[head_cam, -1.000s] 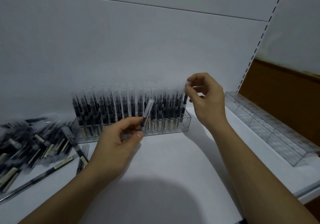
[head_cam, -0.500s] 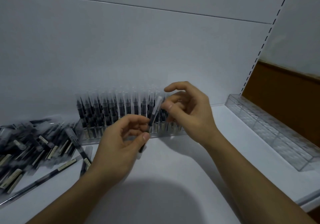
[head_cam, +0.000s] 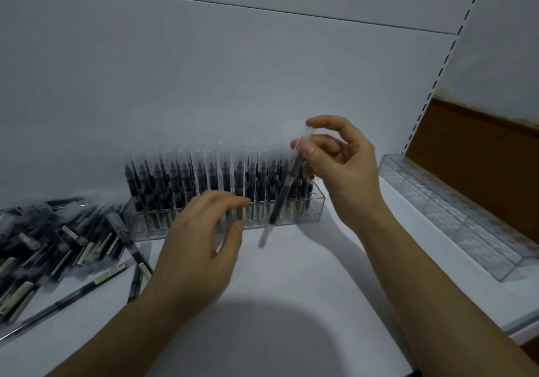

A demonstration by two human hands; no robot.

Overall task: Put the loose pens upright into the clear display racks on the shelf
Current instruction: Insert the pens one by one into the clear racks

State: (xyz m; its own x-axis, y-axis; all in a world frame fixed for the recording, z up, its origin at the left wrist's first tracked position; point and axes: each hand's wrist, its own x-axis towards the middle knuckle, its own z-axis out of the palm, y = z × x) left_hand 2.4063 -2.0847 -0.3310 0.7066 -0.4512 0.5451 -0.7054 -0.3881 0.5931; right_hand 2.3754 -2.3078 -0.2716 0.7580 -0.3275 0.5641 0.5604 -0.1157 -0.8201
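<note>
- Pinching a slim black pen with a clear cap (head_cam: pixel 276 207) near its capped upper end, the right hand (head_cam: pixel 347 172) holds it between its fingertips (head_cam: pixel 309 152), with the other fingers curled loosely behind.
- That pen hangs tilted in the air just in front of the long clear plastic rack (head_cam: pixel 317 206) at the back of the white shelf (head_cam: pixel 291 303). Its lower tip points toward the person and, as far as I can tell, touches nothing.
- The left hand (head_cam: pixel 198 245) hovers before the middle of the rack, its fingers spread and relaxed, holding nothing.
- The rack looks nearly full of upright pens. Blur hides which hole is free, though the right end seems the likeliest.
- To seat the pen well, bring it to vertical first, set its lower tip exactly over the free hole, and only then lower it.
- Such a high grip lets the lower end swing, so the idle left hand could guide the barrel or steady the rack.
- Lower it straight down, because the neighbouring pens stand close and a sideways brush might tip them.
- A heap of loose black pens (head_cam: pixel 58 239) lies on the shelf to the left, so plenty of work appears to remain.
- A second clear rack (head_cam: pixel 455 216) stands empty at the right, well apart from the first, and probably gets filled next.
</note>
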